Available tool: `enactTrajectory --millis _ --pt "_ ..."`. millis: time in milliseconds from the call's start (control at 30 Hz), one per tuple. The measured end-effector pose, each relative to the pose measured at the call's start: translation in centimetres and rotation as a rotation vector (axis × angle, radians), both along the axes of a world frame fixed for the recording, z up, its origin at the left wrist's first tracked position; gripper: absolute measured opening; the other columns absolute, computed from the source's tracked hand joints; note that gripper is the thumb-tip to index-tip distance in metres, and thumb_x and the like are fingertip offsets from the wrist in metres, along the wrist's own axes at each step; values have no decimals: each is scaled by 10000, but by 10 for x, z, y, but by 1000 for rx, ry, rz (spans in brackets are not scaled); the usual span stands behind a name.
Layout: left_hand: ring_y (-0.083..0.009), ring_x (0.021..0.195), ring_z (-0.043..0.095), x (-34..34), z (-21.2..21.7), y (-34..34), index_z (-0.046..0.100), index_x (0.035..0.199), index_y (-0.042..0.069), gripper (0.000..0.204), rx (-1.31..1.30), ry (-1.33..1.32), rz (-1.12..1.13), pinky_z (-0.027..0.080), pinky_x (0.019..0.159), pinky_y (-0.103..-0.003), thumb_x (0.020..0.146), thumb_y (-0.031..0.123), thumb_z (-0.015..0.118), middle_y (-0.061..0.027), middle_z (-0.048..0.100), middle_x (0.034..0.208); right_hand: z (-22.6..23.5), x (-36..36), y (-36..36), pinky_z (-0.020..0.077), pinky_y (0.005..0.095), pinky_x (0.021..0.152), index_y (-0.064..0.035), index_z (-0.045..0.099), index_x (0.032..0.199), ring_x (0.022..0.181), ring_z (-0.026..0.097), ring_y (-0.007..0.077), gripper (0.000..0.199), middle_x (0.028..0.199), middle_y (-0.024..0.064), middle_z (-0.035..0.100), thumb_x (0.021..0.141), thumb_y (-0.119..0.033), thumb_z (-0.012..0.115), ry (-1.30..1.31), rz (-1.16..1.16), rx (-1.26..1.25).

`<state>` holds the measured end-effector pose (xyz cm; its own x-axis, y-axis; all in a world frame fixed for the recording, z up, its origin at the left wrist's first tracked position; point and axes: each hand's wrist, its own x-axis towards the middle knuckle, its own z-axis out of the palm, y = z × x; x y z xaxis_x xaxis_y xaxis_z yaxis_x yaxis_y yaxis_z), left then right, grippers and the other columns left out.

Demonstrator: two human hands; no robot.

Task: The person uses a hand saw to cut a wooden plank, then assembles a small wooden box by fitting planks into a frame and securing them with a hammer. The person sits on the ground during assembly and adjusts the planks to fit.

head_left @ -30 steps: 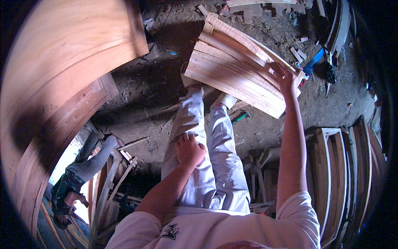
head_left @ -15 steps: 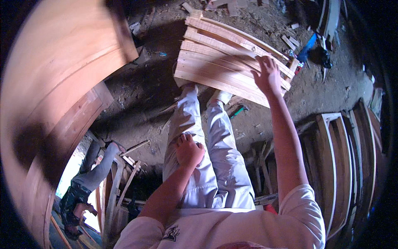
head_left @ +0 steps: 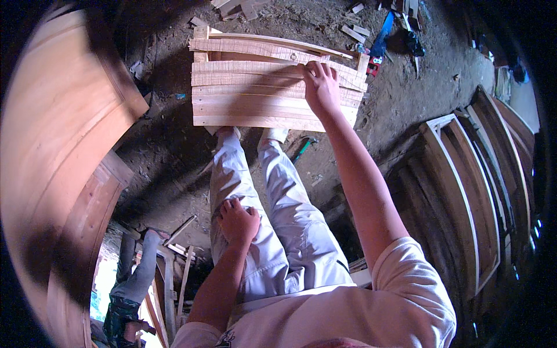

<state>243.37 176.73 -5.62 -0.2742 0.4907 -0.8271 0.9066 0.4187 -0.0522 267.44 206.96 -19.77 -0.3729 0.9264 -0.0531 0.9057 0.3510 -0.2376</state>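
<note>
The place is a workshop with a dirt floor [head_left: 406, 110], dark and covered with dust and small wood pieces. On the left stands a big curved wooden panel [head_left: 64, 151], and on the right several wooden frames [head_left: 464, 191] lean one against another, probably stored there to keep them out of the working area. Some offcuts [head_left: 354, 29] and a blue tool [head_left: 383, 37] lie at the far side of the floor.

In the head view, the person stands and looks down on their own legs in light trousers [head_left: 261, 191]. In front of the feet lies a stack of wooden slats [head_left: 255, 95], side by side and flat on the ground, some resting on a frame piece below. The right hand [head_left: 321, 87] reaches far forward and lies on the slats near their right end, fingers spread and pressing down, not closed around anything; it seems to keep the slats level and together. The left hand [head_left: 238, 221] rests on the left thigh, loosely curled and empty, likely to support the bent body.

At the lower left, another person in dark trousers [head_left: 130, 278] stands among wooden pieces.
</note>
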Motion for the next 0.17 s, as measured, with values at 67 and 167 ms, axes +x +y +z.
enactTrajectory --millis 67,167 --pt "-353 1255 539 0 2 2 600 1215 32 530 -3 -1 -2 433 1004 -534 829 388 672 -181 573 1296 -1 -1 -2 460 486 952 -126 715 1102 1090 574 305 265 1116 66 610 858 -123 610 44 -37 -26" --pt "-359 1285 520 0 1 3 592 1235 27 550 -20 -10 3 424 1024 -534 831 392 670 -189 567 1313 -7 0 -5 459 507 962 -105 712 1128 1094 573 306 278 1135 73 613 867 -102 615 54 -65 -67"
